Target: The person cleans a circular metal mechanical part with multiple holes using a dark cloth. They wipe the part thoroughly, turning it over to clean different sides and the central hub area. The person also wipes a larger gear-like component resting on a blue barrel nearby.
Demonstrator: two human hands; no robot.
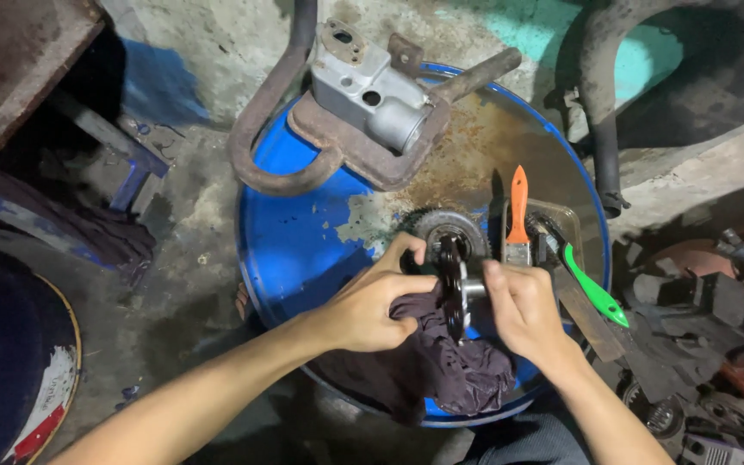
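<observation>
Fingers on both sides are clamped: left hand [370, 303] bunches a dark purple rag [441, 366] against a black toothed metal gear [452, 284], right hand [523, 312] pinches its shaft. Blue steel drum lid [303, 250] underneath; at 2 o'clock, a shallow tray [568, 220] holds an orange-handled brush [518, 215].

Gear part [454, 288] sits between my hands over the rag [441, 370] on the drum lid [303, 241]; brushes [518, 215] to the right, metal housing [372, 90] at the far side.

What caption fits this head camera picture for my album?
Left hand with a dark rag and right hand hold a black gear part over a blue drum lid.
</observation>
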